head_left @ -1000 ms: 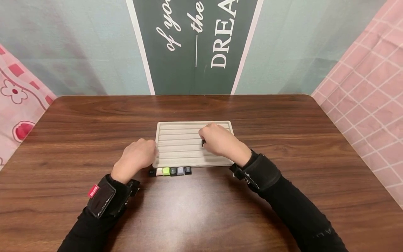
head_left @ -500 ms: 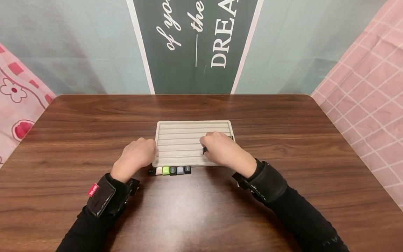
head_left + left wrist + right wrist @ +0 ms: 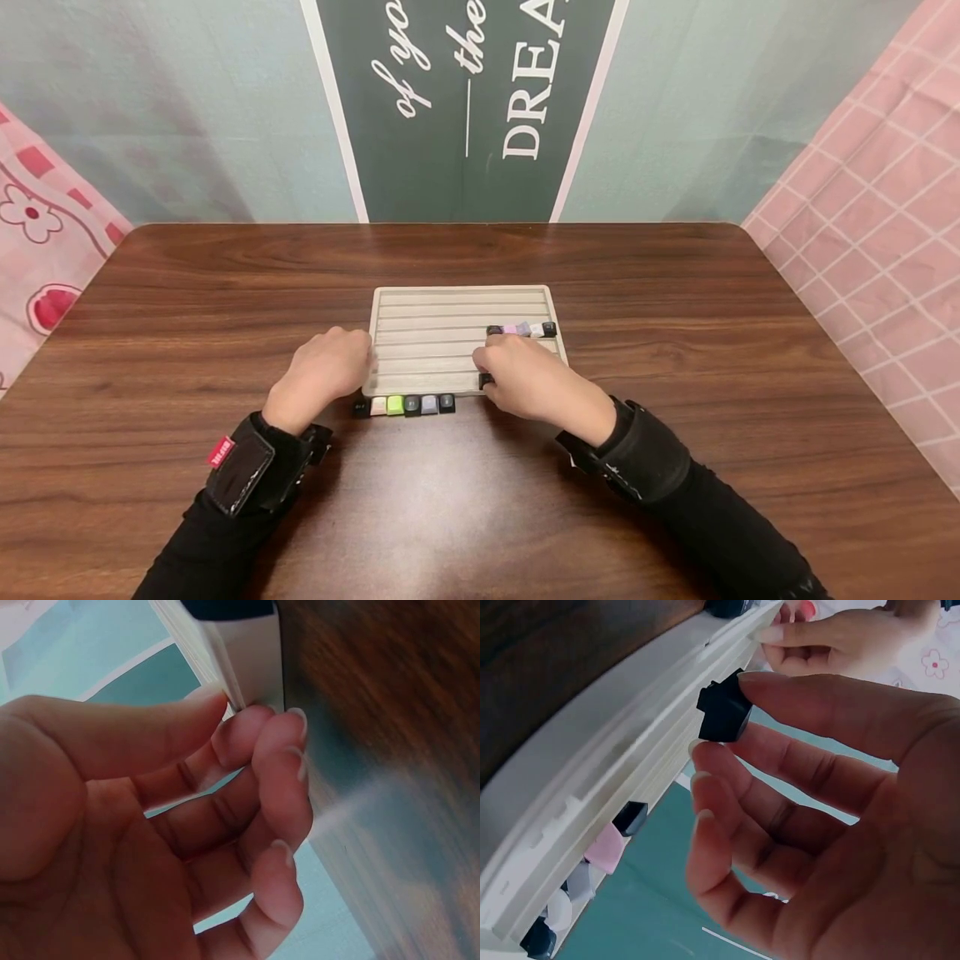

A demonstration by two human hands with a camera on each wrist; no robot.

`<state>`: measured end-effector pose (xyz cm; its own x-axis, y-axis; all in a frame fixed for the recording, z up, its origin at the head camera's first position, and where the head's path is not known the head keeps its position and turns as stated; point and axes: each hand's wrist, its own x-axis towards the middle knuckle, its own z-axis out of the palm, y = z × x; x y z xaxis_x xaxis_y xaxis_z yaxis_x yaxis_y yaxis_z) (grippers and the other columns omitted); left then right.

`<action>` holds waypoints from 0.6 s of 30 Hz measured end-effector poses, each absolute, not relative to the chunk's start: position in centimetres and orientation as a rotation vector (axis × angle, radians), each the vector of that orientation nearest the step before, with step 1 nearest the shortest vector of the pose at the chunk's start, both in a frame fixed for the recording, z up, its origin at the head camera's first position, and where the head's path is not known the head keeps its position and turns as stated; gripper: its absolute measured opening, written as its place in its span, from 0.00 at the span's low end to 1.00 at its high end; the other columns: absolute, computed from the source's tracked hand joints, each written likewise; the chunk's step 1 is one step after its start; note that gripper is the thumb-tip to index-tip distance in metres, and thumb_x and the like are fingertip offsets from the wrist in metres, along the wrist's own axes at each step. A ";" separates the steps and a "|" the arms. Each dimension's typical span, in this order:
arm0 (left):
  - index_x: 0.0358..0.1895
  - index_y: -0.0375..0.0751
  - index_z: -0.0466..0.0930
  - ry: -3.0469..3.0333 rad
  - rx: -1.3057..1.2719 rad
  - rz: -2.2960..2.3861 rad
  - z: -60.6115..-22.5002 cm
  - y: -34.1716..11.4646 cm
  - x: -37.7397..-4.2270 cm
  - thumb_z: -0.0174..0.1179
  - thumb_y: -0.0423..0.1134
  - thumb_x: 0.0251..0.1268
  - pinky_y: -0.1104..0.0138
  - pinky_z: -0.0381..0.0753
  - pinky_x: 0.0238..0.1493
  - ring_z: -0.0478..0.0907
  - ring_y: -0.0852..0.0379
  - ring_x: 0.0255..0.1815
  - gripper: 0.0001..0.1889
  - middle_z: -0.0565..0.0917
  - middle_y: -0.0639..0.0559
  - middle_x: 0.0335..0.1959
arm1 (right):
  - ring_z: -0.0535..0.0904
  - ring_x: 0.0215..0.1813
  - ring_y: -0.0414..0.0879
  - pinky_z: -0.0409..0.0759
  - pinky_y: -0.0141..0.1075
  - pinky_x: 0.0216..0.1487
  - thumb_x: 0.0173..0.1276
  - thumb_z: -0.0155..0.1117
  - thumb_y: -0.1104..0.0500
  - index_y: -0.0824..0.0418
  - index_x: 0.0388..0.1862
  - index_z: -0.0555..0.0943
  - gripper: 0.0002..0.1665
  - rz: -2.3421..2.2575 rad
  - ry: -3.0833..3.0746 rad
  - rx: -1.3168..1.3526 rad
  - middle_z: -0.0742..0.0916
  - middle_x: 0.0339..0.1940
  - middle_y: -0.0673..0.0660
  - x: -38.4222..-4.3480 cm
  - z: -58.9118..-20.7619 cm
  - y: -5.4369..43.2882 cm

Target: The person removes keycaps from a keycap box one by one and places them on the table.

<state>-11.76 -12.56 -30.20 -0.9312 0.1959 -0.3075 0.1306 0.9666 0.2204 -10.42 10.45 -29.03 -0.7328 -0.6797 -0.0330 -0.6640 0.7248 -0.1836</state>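
Note:
A cream ridged tray (image 3: 427, 335) lies flat on the table. My left hand (image 3: 330, 362) pinches its left edge between thumb and bent fingers, as the left wrist view shows. Over the tray's front right part, my right hand (image 3: 528, 379) holds a black keycap (image 3: 724, 712) between thumb and fingertips; in the head view it hangs close above the front rim. Behind that hand, a short row of keycaps sits in a groove at the tray's right side: black, a pink keycap (image 3: 606, 847), lavender, white and black.
Along the tray's front left edge several more keycaps stand in a line on the wooden table (image 3: 435, 517), among them a bright green keycap (image 3: 395, 406). A fabric backdrop (image 3: 465, 167) hangs behind the table's far edge.
My right hand has moved toward the tray's front edge with the black keycap, uncovering the keycap row behind it. The left hand keeps its place at the tray's edge.

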 end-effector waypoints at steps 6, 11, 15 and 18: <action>0.23 0.39 0.73 2.789 0.244 0.279 -30.3 -12.6 -11.8 0.48 0.34 0.61 0.53 0.73 0.28 0.75 0.45 0.28 0.09 0.78 0.40 0.29 | 0.67 0.25 0.42 0.68 0.34 0.26 0.49 0.65 0.66 0.59 0.18 0.71 0.11 -0.262 2.796 -1.143 0.71 0.20 0.50 -10.1 -29.4 10.4; 0.23 0.39 0.73 2.790 0.241 0.281 -30.3 -12.6 -11.9 0.48 0.34 0.61 0.53 0.73 0.27 0.75 0.45 0.28 0.09 0.78 0.40 0.28 | 0.68 0.25 0.42 0.68 0.34 0.27 0.50 0.65 0.66 0.60 0.19 0.72 0.10 -0.265 2.776 -1.161 0.71 0.20 0.49 -10.0 -29.7 10.3; 0.23 0.39 0.73 2.788 0.237 0.284 -30.3 -12.6 -11.9 0.49 0.34 0.61 0.53 0.73 0.27 0.75 0.46 0.27 0.09 0.77 0.40 0.28 | 0.67 0.25 0.42 0.68 0.34 0.26 0.50 0.65 0.66 0.60 0.19 0.73 0.09 -0.250 2.753 -1.181 0.71 0.20 0.49 -9.8 -29.8 10.0; 0.23 0.39 0.73 2.791 0.237 0.282 -30.3 -12.5 -11.8 0.49 0.35 0.61 0.53 0.73 0.27 0.75 0.45 0.27 0.09 0.78 0.40 0.27 | 0.67 0.25 0.42 0.68 0.34 0.26 0.49 0.64 0.66 0.60 0.18 0.73 0.09 -0.258 2.738 -1.191 0.71 0.20 0.49 -9.7 -29.9 9.9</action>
<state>-11.81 -12.54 -30.28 -0.9333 0.1948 -0.3015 0.1305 0.9666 0.2206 -9.72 9.89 -29.94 -0.6755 -0.7346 -0.0634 -0.7099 0.6712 -0.2134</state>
